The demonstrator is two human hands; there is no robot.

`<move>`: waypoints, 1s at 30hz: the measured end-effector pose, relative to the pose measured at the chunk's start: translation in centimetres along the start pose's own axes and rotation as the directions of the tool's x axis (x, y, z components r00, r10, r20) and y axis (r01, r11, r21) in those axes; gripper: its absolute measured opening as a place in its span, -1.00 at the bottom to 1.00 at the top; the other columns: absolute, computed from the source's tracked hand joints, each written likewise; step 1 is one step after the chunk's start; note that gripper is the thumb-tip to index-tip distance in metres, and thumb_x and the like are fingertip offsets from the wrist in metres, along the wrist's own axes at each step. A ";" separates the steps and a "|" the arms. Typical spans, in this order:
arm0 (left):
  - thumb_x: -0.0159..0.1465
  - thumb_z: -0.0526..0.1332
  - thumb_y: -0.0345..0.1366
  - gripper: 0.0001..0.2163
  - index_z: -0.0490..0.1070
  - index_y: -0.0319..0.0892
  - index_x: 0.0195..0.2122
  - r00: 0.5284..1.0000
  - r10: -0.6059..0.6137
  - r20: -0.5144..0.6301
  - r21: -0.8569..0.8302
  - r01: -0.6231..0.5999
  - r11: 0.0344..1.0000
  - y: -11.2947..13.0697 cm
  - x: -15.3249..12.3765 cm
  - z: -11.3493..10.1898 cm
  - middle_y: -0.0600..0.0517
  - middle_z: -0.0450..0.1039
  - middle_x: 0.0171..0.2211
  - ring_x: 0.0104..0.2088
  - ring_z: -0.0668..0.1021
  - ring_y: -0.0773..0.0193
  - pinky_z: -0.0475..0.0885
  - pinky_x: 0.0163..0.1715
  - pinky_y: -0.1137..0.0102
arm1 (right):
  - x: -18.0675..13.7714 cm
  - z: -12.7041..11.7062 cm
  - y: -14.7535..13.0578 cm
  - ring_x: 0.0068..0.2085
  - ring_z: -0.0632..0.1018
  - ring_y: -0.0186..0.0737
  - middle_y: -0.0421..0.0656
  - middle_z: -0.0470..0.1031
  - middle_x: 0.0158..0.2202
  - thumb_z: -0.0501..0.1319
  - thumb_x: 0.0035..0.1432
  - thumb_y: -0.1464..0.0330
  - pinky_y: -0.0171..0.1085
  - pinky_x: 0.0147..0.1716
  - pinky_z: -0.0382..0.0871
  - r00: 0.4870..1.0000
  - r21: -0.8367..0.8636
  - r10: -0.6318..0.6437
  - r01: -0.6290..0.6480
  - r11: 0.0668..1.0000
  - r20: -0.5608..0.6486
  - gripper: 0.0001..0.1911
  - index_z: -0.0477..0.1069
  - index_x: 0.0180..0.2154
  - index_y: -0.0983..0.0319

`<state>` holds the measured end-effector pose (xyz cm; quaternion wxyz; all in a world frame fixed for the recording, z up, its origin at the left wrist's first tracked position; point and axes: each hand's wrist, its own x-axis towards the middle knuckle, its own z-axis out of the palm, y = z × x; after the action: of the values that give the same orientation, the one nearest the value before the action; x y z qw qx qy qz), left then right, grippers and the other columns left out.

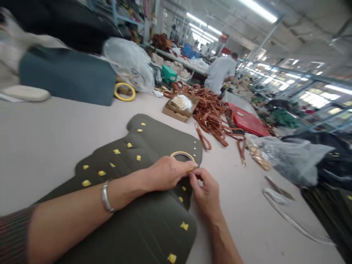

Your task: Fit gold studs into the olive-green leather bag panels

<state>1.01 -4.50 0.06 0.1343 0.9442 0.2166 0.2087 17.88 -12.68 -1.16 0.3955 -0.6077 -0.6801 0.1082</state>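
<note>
A dark olive leather panel point(154, 139) lies flat on the pale table point(49, 139), dotted with several small yellow tape squares. A roll of yellow tape point(182, 155) rests on its right part. My left hand point(167, 172), with a silver bracelet on the wrist, lies over the panel and pinches a yellow strip of tape at its fingertips beside the roll. My right hand point(206, 190) meets it from the right, fingers curled in a pinch at the same spot.
A heap of brown leather straps point(211, 113), a small cardboard box point(180, 106) and a red panel point(249, 123) lie beyond. Plastic bags point(286, 157) sit right; a teal case point(68, 75) and another yellow tape roll point(124, 91) far left. A person point(221, 71) works at the far end.
</note>
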 end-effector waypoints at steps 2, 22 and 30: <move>0.33 0.12 -0.30 -0.71 0.27 -0.05 0.08 1.000 -0.022 0.011 -0.037 0.022 0.999 0.3 0.1 -0.3 0.05 0.54 -0.19 -0.22 0.59 0.24 0.46 -0.24 0.41 | 0.1 -0.1 0.3 -0.37 0.51 -0.30 -0.21 0.52 -0.40 0.14 0.23 0.35 -0.34 -0.33 0.36 0.998 -0.066 -0.052 0.049 0.997 -0.045 -0.86 0.44 -0.35 0.19; 0.30 0.04 -0.32 -0.90 0.30 -0.20 -0.31 0.970 -0.108 -0.216 0.034 0.118 0.992 1.7 0.1 -0.6 0.03 0.50 -0.36 -0.37 0.55 0.26 0.30 -0.50 0.42 | 1.2 1.0 -0.9 -0.57 0.45 -0.34 -0.24 0.44 -0.59 0.33 0.01 0.24 -0.35 -0.55 0.38 0.857 0.531 0.514 -0.418 0.737 -0.040 -0.79 0.44 -0.50 0.24; 0.27 0.07 -0.44 -0.91 0.33 -0.19 -0.24 0.986 -0.061 -0.155 0.193 0.091 0.977 1.0 -0.1 0.3 0.03 0.49 -0.34 -0.39 0.55 0.22 0.37 -0.49 0.37 | 1.0 -1.5 2.2 -0.53 0.48 -0.37 -0.17 0.50 -0.53 0.49 -0.25 0.17 -0.41 -0.55 0.44 0.687 0.474 0.673 -0.706 0.527 0.274 -0.60 0.53 -0.43 0.32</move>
<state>1.43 -5.47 0.10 0.0306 0.9256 0.2821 0.2504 20.51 -11.79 -1.15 0.4562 -0.6835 -0.3345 0.4613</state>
